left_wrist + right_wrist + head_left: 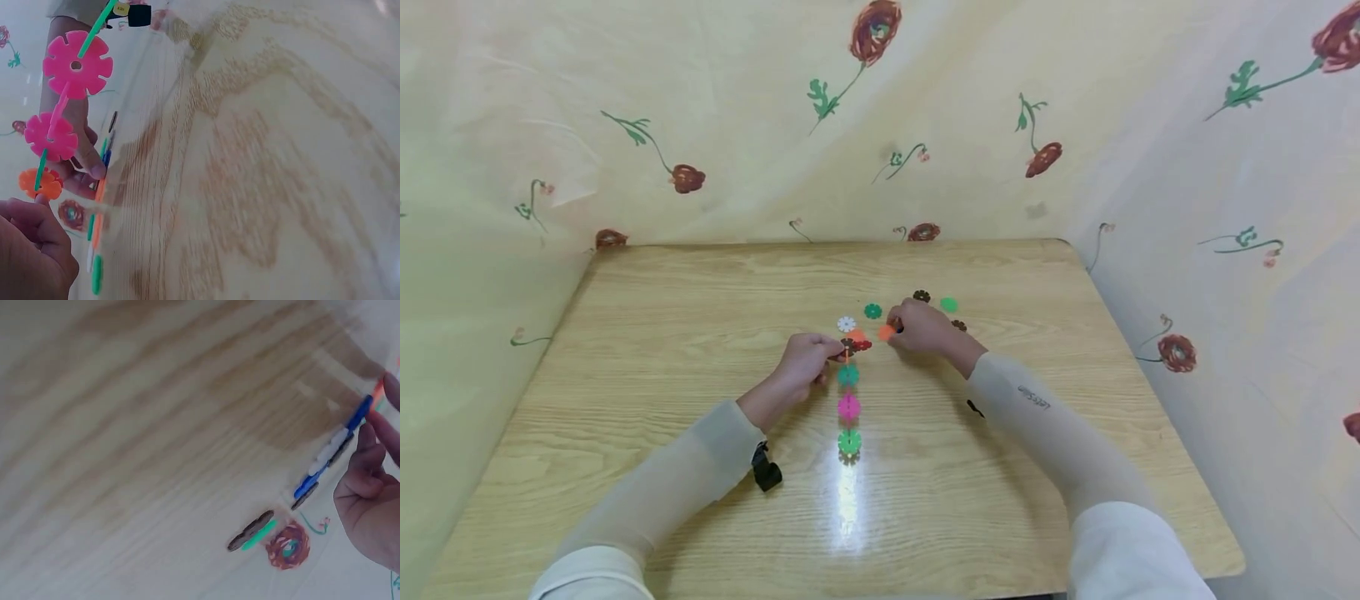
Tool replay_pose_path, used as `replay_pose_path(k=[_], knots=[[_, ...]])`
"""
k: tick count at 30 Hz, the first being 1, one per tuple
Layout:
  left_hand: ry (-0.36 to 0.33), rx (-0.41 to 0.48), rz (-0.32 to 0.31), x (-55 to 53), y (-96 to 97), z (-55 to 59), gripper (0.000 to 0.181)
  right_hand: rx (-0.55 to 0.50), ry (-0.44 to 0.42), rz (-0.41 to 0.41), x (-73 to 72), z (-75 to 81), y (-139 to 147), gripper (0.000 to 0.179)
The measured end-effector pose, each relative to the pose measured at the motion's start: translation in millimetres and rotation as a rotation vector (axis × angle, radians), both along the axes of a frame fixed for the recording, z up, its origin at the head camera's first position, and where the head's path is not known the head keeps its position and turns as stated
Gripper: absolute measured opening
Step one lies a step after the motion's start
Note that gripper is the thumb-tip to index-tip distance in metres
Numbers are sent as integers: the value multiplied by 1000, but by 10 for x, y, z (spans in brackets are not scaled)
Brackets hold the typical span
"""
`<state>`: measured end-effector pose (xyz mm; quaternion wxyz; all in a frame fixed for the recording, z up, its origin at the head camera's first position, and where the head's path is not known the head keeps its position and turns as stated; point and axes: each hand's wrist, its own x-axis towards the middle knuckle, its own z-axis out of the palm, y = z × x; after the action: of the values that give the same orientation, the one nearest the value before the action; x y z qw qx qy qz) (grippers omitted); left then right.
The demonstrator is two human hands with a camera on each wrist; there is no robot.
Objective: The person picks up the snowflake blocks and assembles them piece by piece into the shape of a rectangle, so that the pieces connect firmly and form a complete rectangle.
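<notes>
A chain of slotted plastic flower discs (849, 407) in green, pink and other colours extends toward the person in the head view. My left hand (807, 360) pinches its far end, near a brown disc (848, 347) and a red one (864, 345). In the left wrist view, the left fingertips meet an orange disc (39, 184) below two pink discs (77, 65). My right hand (922, 326) pinches an orange disc (886, 332) between thumb and finger, low over the table. Its curled fingers partly cover the pieces there.
Loose flower discs lie around the right hand: white (846, 323), dark green (872, 311), brown (921, 296) and light green (949, 305). Blue discs (359, 412) show edge-on in the right wrist view. Flowered cloth (737, 125) hangs behind the wooden table (685, 317).
</notes>
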<state>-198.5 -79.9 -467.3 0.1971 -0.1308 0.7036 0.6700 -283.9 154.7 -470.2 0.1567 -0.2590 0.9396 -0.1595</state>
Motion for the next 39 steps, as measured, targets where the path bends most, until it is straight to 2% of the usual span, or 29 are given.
replay_pose_path(k=[4,9,14,19,27,32,39], knots=[[-8,17,8,-8,-24,-9,16,-16,-40,-14,-28,-7,-71,18],[-9,29,20,-24,-67,-3,17,-232,-152,-98,25,49,-106,6],[-5,40,28,-35,-90,6,18,-457,-259,-128,120,62,-73,16],[-3,33,22,-38,-107,7,18,-582,-354,-145,189,23,-49,22],[20,41,-1,-16,-98,-6,17,-684,-435,-187,279,29,-58,19],[35,36,-11,-6,-85,-9,16,-709,-460,-183,327,50,-84,19],[37,6,3,17,-58,16,16,-768,-511,-214,358,27,-117,20]])
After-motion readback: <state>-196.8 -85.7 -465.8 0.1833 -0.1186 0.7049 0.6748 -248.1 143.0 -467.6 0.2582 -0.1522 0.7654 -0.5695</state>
